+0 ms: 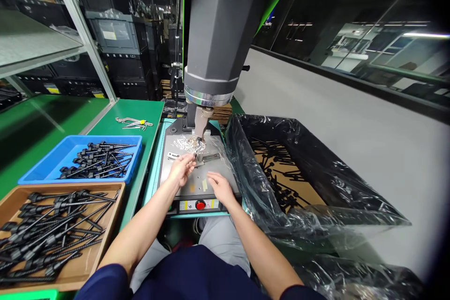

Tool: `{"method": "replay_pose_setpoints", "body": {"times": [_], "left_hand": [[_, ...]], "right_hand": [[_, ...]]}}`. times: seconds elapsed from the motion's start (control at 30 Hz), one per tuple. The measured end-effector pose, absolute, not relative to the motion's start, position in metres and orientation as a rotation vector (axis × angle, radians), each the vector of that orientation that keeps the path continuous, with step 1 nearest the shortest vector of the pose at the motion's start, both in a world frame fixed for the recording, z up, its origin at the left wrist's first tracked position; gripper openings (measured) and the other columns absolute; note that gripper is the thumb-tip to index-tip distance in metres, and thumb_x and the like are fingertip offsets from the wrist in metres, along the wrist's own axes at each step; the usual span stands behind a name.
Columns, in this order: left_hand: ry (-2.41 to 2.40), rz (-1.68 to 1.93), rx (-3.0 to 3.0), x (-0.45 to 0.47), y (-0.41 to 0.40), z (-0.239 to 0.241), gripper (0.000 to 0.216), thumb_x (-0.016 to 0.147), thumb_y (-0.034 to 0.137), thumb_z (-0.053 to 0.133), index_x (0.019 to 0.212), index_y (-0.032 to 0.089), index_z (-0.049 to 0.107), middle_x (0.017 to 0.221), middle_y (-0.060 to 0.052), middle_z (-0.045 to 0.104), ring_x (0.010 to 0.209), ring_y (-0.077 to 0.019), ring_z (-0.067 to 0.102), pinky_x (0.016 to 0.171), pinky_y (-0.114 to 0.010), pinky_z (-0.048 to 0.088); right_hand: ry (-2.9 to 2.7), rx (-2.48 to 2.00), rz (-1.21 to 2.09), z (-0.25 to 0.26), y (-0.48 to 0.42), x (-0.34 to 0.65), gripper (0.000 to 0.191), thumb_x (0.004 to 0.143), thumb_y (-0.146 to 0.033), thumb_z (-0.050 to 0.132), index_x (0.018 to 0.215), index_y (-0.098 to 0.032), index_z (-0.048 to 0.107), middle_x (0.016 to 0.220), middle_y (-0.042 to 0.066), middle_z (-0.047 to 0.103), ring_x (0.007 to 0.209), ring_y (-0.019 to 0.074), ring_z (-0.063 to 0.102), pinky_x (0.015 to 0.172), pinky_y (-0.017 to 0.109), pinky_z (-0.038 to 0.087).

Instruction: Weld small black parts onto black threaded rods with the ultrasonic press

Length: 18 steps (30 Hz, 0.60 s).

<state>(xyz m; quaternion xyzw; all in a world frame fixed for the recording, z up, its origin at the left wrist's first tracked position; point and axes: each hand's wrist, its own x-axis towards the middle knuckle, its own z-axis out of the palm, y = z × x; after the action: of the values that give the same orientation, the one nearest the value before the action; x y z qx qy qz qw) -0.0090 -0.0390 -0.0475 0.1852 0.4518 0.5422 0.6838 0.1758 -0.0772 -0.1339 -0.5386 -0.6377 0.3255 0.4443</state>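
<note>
I sit at a press machine (214,33) whose grey head hangs over a metal work plate (197,173). My left hand (182,168) rests on the plate just below the tool tip (201,124), fingers pinched together on something small that I cannot make out. My right hand (220,186) lies flat on the plate near its front edge, fingers stretched out, holding nothing. A small metal fixture (206,157) sits between the hands and the tool. A red button (200,205) is on the machine's front panel, just below my right hand.
On the green bench at left stand a blue tray (42,168) and a brown tray (75,269), both holding several black rods. Metal tools (133,123) lie behind the blue tray. A plastic-lined box (351,197) with black parts stands at right.
</note>
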Motion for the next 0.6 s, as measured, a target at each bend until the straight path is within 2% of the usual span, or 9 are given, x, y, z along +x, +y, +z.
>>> {"method": "replay_pose_setpoints", "body": {"times": [0.07,0.13,0.23,0.3,0.43,0.6], "left_hand": [[1.108,1.286,0.550,-0.020,-0.062,-0.057,0.040,0.068,0.031,0.081,0.100,0.017,0.062,0.095,-0.006,0.069,0.069,-0.0110,0.066,0.053,-0.017,0.050],[1.265,1.403,0.767,-0.037,-0.091,-0.074,0.045,0.071,0.036,0.078,0.109,0.017,0.061,0.101,-0.009,0.068,0.082,-0.0160,0.067,0.065,-0.024,0.054],[1.674,1.467,1.129,-0.070,-0.135,-0.111,0.047,0.076,0.041,0.070,0.117,0.019,0.059,0.118,-0.013,0.063,0.107,-0.0251,0.063,0.091,-0.039,0.053],[1.942,1.344,1.301,-0.091,-0.157,-0.137,0.058,0.076,0.045,0.067,0.126,0.020,0.055,0.131,-0.014,0.056,0.119,-0.0301,0.057,0.101,-0.046,0.047],[1.998,1.055,1.389,-0.114,-0.171,-0.176,0.068,0.075,0.052,0.065,0.131,0.017,0.051,0.129,-0.015,0.056,0.120,-0.0337,0.055,0.099,-0.050,0.047],[1.948,1.034,1.421,-0.116,-0.166,-0.191,0.064,0.077,0.054,0.063,0.130,0.019,0.052,0.126,-0.012,0.057,0.116,-0.0310,0.057,0.096,-0.046,0.049]], "right_hand": [[-1.565,-1.351,0.672,-0.141,-0.105,0.188,0.028,0.090,-0.033,0.052,0.098,-0.020,0.075,0.107,0.010,0.071,0.103,0.0237,0.066,0.097,0.042,0.049],[-1.486,-1.423,0.503,-0.153,-0.129,0.203,0.029,0.092,-0.037,0.050,0.099,-0.021,0.073,0.103,0.011,0.070,0.099,0.0242,0.065,0.092,0.042,0.051],[-1.349,-1.624,0.212,-0.179,-0.155,0.226,0.036,0.090,-0.047,0.053,0.106,-0.019,0.069,0.111,0.015,0.065,0.106,0.0293,0.061,0.095,0.049,0.047],[-1.303,-1.756,0.103,-0.200,-0.164,0.238,0.050,0.087,-0.055,0.055,0.118,-0.017,0.063,0.120,0.018,0.060,0.114,0.0340,0.055,0.099,0.054,0.042],[-1.301,-1.868,0.214,-0.233,-0.165,0.249,0.073,0.084,-0.064,0.052,0.138,-0.015,0.047,0.129,0.021,0.054,0.121,0.0371,0.051,0.099,0.053,0.042],[-1.285,-1.887,0.250,-0.244,-0.161,0.250,0.081,0.082,-0.070,0.050,0.140,-0.013,0.045,0.126,0.022,0.055,0.119,0.0373,0.053,0.097,0.051,0.043]]}}
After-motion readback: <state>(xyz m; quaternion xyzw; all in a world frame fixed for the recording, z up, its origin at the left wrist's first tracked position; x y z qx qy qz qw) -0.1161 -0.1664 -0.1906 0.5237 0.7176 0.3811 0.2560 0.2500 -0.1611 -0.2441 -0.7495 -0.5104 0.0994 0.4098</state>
